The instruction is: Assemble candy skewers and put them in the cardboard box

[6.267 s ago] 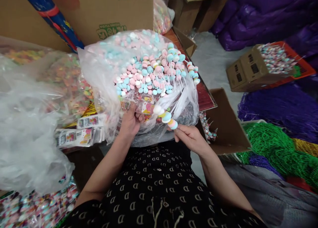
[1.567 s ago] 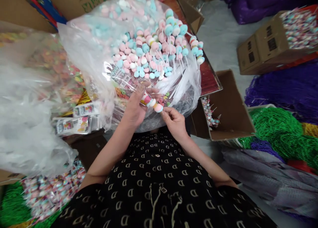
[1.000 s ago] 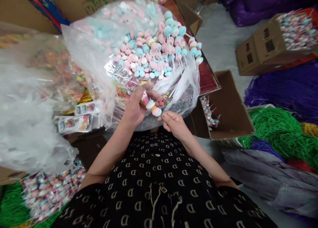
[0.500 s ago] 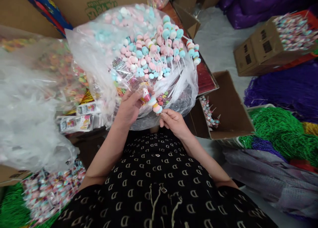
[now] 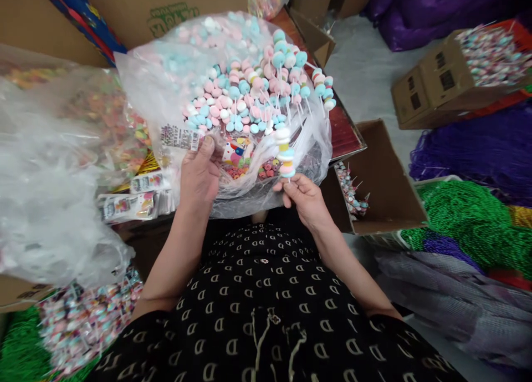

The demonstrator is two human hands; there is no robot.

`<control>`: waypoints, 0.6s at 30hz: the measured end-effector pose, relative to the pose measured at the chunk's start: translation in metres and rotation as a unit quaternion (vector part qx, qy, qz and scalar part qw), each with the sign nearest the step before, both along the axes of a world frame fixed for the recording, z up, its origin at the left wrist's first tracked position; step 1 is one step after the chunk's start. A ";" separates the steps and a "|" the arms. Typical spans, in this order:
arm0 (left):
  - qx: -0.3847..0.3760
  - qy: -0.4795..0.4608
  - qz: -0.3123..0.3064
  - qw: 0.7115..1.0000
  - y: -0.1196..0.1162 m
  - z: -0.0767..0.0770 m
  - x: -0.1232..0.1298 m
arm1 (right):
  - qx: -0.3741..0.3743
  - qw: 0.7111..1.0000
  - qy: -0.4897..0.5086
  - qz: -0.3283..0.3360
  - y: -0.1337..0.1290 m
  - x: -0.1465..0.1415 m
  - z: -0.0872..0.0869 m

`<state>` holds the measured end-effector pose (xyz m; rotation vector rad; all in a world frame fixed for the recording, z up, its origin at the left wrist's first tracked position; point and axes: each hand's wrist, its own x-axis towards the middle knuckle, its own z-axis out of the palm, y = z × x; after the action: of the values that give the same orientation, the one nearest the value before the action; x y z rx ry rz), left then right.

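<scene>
Between thumb and fingers, my left hand [image 5: 200, 168] pinches a clear printed wrapper [image 5: 180, 137] with a barcode label. My right hand [image 5: 302, 196] grips the stick of a candy skewer [image 5: 286, 154], which stands roughly upright with white, yellow, blue and pink pieces. Skewer and wrapper are apart. Beyond my hands, a large clear bag [image 5: 162, 66] holds loose pink, blue and white candies [image 5: 214, 102]. Several finished-looking skewers [image 5: 280, 74] lie on its right side. Small ring candies [image 5: 268, 168] show near my right hand.
An open carton [image 5: 386, 177] with wrapped skewers stands at right, beside green bead strands [image 5: 469, 210]. Another carton [image 5: 436, 85] is farther back. Plastic bags [image 5: 54, 188] and flat printed packets [image 5: 128, 204] lie at left.
My hands have moved apart. The skewer, earlier with its top at my left hand, has swung upright and right with my right hand. The wrapper's label now shows at my left hand.
</scene>
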<state>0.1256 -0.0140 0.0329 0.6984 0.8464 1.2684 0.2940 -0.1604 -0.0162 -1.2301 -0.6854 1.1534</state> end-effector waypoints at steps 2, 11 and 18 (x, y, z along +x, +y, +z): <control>0.002 0.017 -0.007 1.000 -0.006 -0.005 0.006 | 0.009 0.999 0.019 -0.030 0.010 -0.004 0.006; 0.016 0.011 -0.072 0.997 -0.021 -0.002 0.014 | 0.008 0.997 0.073 0.003 0.024 -0.026 0.017; 0.003 0.007 -0.172 0.985 -0.034 -0.009 0.018 | 0.015 0.999 0.040 0.004 0.020 -0.029 0.013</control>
<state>0.1434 -0.0478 0.0236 0.8195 0.6977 0.9563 0.2649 -0.1406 -0.0032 -1.1518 -0.6463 1.1880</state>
